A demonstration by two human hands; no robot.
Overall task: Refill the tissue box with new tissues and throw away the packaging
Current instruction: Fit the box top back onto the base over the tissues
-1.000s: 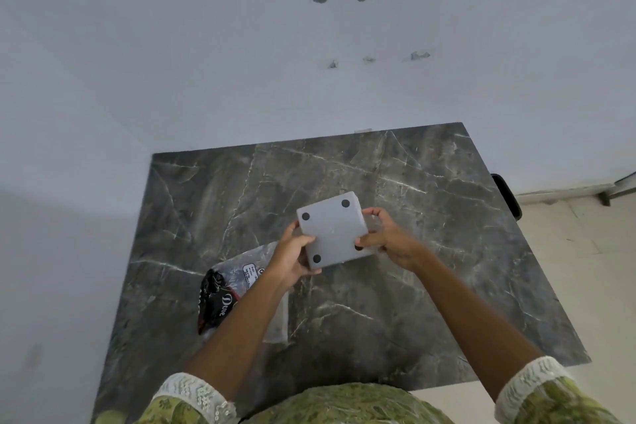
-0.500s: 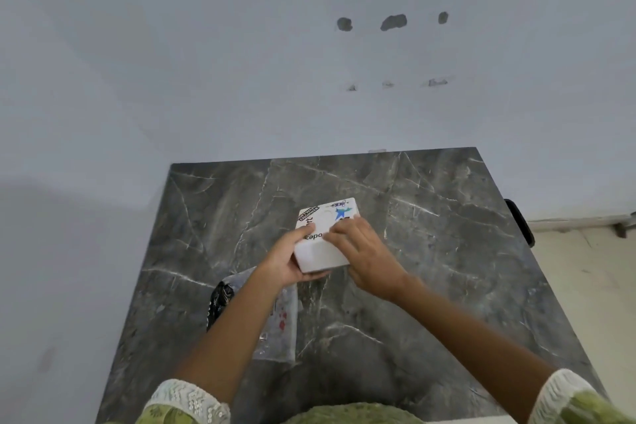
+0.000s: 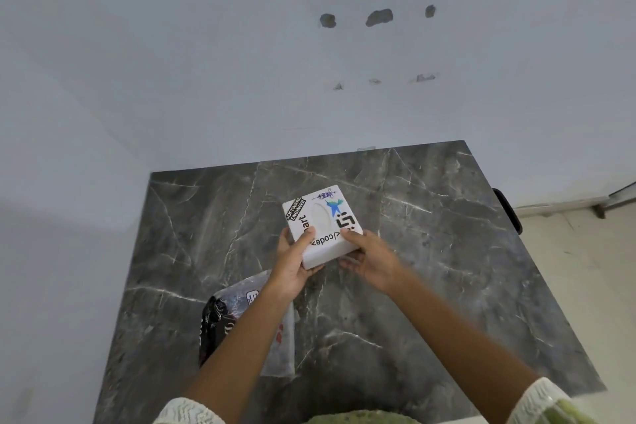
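Observation:
A white square tissue box (image 3: 321,222) covered in stickers is top side up over the dark marble table (image 3: 430,251), its oval slot facing me. My left hand (image 3: 292,258) grips its near-left corner, thumb on top. My right hand (image 3: 368,256) holds the near-right edge, fingers under and beside it. A clear and black plastic tissue wrapper (image 3: 241,317) lies flat on the table under my left forearm, partly hidden.
The table stands against a pale wall. A dark object (image 3: 507,210) sticks out past the table's right edge. Beige floor tiles (image 3: 585,268) lie to the right. The table's left edge runs along the wall.
The box was bottom up, showing four dark feet, and has been turned over so its stickered top faces up. Both hands shifted their grip to its near edge.

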